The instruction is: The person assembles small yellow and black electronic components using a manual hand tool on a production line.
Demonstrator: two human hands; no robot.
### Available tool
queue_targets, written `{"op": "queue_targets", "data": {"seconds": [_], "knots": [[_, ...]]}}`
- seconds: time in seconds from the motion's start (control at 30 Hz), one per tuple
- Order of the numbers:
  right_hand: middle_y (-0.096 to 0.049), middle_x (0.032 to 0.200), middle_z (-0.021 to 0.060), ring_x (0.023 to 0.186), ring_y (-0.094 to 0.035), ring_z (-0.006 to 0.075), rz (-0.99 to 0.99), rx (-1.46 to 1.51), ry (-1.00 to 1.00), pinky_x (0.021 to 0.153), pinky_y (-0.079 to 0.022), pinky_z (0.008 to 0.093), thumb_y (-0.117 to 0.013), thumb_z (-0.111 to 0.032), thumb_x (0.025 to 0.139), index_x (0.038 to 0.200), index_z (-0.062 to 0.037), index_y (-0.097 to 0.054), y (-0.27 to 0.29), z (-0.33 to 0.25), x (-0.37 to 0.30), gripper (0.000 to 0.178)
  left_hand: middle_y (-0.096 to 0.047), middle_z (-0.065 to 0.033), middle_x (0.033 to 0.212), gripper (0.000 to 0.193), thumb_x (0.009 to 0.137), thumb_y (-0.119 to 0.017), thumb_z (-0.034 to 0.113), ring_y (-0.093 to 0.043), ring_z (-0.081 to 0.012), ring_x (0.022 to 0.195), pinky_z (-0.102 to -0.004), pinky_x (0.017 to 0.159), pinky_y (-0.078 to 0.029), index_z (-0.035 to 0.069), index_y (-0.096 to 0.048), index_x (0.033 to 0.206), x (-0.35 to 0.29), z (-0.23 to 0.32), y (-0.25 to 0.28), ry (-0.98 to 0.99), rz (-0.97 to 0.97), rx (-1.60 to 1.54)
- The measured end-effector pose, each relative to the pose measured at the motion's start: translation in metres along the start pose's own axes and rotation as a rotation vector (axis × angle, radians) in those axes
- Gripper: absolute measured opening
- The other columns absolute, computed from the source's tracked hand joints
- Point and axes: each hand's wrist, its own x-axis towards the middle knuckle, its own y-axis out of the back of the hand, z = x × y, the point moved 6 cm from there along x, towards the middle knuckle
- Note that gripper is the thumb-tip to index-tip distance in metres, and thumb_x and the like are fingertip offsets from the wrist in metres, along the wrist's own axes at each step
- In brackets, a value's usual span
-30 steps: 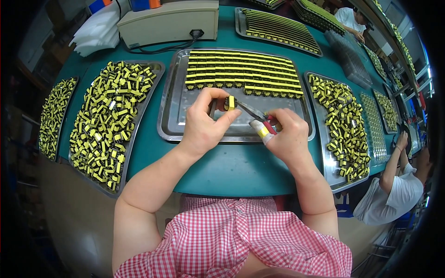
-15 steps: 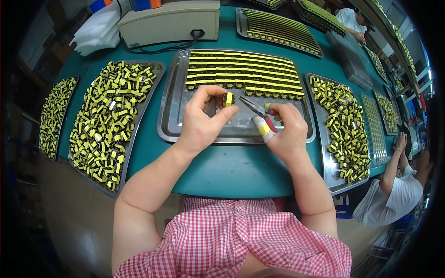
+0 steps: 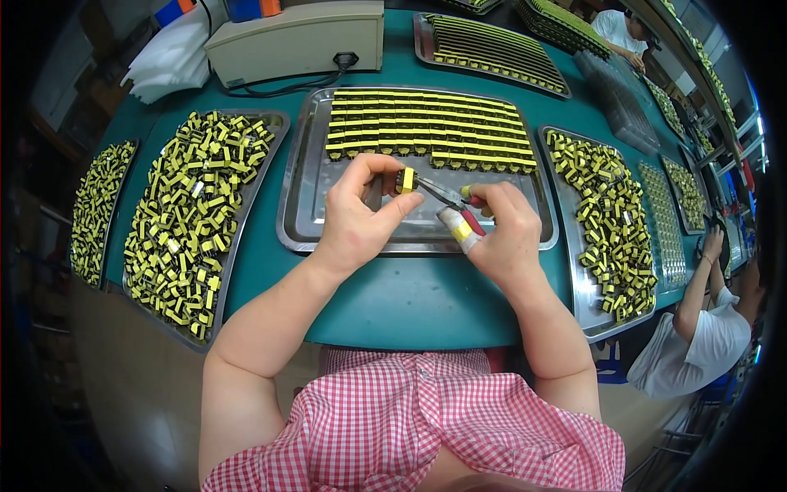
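Between the thumb and fingers of my left hand (image 3: 361, 209) is a small transformer (image 3: 406, 180), black with a yellow tape band. My right hand (image 3: 508, 225), its thumb wrapped in white and yellow tape, grips pliers (image 3: 444, 193) with red handles. The tips of the pliers touch or nearly touch the transformer's right side. Both hands are over the front part of a metal tray (image 3: 299, 221). Behind them, rows of matching transformers (image 3: 426, 123) stand side by side in that tray.
Trays heaped with loose transformers flank me, a left heap (image 3: 184, 221) and a right heap (image 3: 607, 230). A beige box-shaped device (image 3: 295, 45) with a black cable stands behind. Another filled tray (image 3: 492, 53) lies at the back. Co-workers (image 3: 693, 344) sit along the right.
The pliers have moved left, and their tips have come up to the transformer. My left hand has barely shifted. The view has tilted slightly.
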Motion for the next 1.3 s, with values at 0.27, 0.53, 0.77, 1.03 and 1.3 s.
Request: {"op": "queue_targets", "data": {"seconds": [0.27, 0.53, 0.77, 1.03, 1.3], "knots": [[-0.057, 0.066, 0.0054, 0.060, -0.057, 0.0194, 0.017, -0.016, 0.026, 0.053, -0.046, 0.0298, -0.079, -0.016, 0.060, 0.078, -0.0041, -0.059, 0.002, 0.000, 0.000, 0.030, -0.059, -0.0066, 0.093, 0.029, 0.072, -0.067, 0.000, -0.054, -0.0098, 0.084, -0.0238, 0.076, -0.044, 0.000, -0.051, 0.096, 0.000, -0.005, -0.001, 0.003, -0.039, 0.042], [-0.058, 0.066, 0.0067, 0.059, -0.058, 0.0209, -0.053, -0.027, -0.049, 0.053, -0.046, 0.0303, -0.078, -0.019, 0.061, 0.079, -0.0037, -0.059, -0.002, 0.001, -0.002, 0.030, -0.054, -0.0033, 0.080, 0.028, 0.071, -0.069, 0.004, -0.048, -0.0094, 0.072, -0.0236, 0.067, -0.043, 0.000, -0.051, 0.092, -0.003, -0.012, -0.002, 0.030, -0.006, 0.036], [-0.059, 0.074, 0.0087, 0.064, -0.060, 0.0203, 0.003, 0.125, -0.163, 0.058, -0.048, 0.0290, -0.076, -0.019, 0.065, 0.083, -0.0025, -0.058, -0.003, 0.010, -0.001, 0.031, -0.058, -0.0075, 0.087, 0.028, 0.077, -0.065, 0.007, -0.056, -0.0119, 0.081, -0.0240, 0.071, -0.046, -0.002, -0.051, 0.099, -0.002, -0.024, -0.008, 0.226, -0.044, -0.270], [-0.056, 0.070, 0.0067, 0.062, -0.058, 0.0205, -0.062, 0.004, -0.093, 0.054, -0.046, 0.0302, -0.076, -0.017, 0.064, 0.081, -0.0030, -0.058, -0.003, 0.007, 0.000, 0.028, -0.059, -0.0121, 0.097, 0.030, 0.084, -0.056, 0.006, -0.060, -0.0193, 0.089, -0.0281, 0.072, -0.049, -0.005, -0.047, 0.111, -0.003, -0.029, -0.012, 0.387, -0.145, -0.557], [-0.056, 0.070, 0.0067, 0.062, -0.058, 0.0206, -0.087, -0.006, -0.117, 0.054, -0.045, 0.0304, -0.076, -0.016, 0.064, 0.079, -0.0027, -0.058, -0.003, 0.007, -0.002, 0.028, -0.058, -0.0154, 0.104, 0.032, 0.084, -0.056, 0.009, -0.059, -0.0177, 0.085, -0.0283, 0.072, -0.050, -0.003, -0.047, 0.114, -0.002, -0.029, -0.012, 0.386, -0.169, -0.576]]}}
